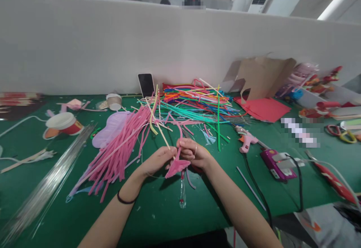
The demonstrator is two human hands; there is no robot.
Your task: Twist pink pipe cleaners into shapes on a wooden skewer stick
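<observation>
Low over the middle of the table, both hands meet at a pink petal-like piece (178, 167) made of fuzzy pipe cleaner. My left hand (158, 161) pinches it from the left, beside a pale yellow stem (163, 132) that slants up and away. My right hand (195, 153), with a ring on one finger, has its fingers closed on a pink pipe cleaner (180, 130) rising from the piece. Exactly how stem and piece join is hidden by the fingers. Below them lies a clear, narrow plastic item (182, 193).
Left of my hands spreads a bundle of pink pipe cleaners (124, 142); a multicoloured heap (194, 101) lies behind. Thin wires (47, 188) stretch along the left. A pink glue gun (248, 139), purple power strip (278, 165) and cables occupy the right. A phone (146, 85) leans against the partition (113, 45).
</observation>
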